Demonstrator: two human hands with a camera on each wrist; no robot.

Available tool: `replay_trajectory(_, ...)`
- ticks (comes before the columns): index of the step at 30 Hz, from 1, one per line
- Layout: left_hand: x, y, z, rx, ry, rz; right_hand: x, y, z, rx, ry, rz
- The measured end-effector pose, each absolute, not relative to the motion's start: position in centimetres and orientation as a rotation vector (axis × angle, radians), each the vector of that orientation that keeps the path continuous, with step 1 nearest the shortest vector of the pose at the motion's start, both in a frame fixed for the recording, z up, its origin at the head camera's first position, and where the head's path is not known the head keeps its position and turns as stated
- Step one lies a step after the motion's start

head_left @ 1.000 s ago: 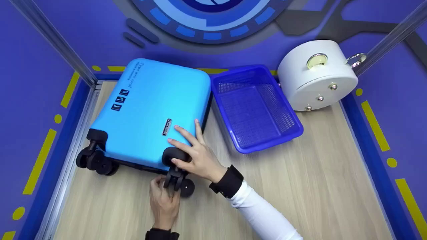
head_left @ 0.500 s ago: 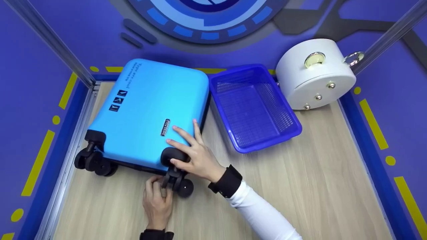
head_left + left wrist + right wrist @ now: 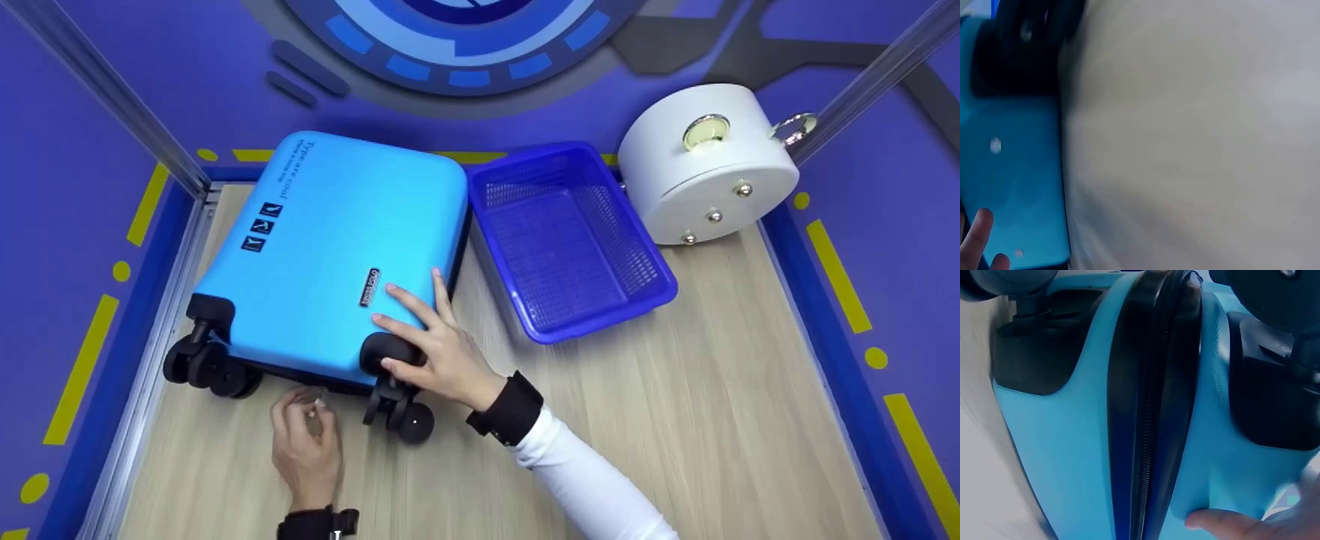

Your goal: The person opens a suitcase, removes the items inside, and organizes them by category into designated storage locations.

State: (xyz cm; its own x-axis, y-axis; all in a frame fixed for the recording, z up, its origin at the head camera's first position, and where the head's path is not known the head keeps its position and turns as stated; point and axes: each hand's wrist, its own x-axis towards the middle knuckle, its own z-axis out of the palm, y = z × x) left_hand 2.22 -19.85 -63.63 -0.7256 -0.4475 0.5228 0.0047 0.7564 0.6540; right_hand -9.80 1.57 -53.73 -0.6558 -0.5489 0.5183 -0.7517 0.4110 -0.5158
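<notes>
A light blue hard-shell suitcase (image 3: 337, 225) lies flat, its black wheels (image 3: 415, 424) towards me. My right hand (image 3: 448, 360) rests on its near right corner with fingers spread over the shell and the thumb by the black corner guard. At the suitcase's near side, my left hand (image 3: 307, 450) has curled fingers and pinches a small pale thing, seemingly the zipper pull (image 3: 320, 403), close to the seam. In the right wrist view a black zipper (image 3: 1148, 455) runs between the two blue shell halves. Only the fingertips (image 3: 981, 225) of the left hand show in its wrist view.
A blue plastic basket (image 3: 600, 319) stands right of the suitcase, almost touching it. Behind it on the right sits a white round case (image 3: 705, 157) with metal studs and a ring handle. Blue panels (image 3: 67, 187) wall in the wooden tabletop (image 3: 675, 420).
My left hand has slid left along the suitcase's near side, from beside the right wheels to about the middle. The right hand stays on the corner. The whole view has shifted slightly.
</notes>
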Motion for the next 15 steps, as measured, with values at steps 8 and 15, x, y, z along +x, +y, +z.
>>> replay_trajectory(8,1.2,-23.1,-63.1,0.474,-2.205,-0.824,-9.8,1.5,-53.8,1.137,-2.400,1.099)
replay_trajectory(15,0.1,-25.5,-62.0,0.686,-2.245,-0.916,-9.9,1.5,-54.0,1.142,-2.392,1.097)
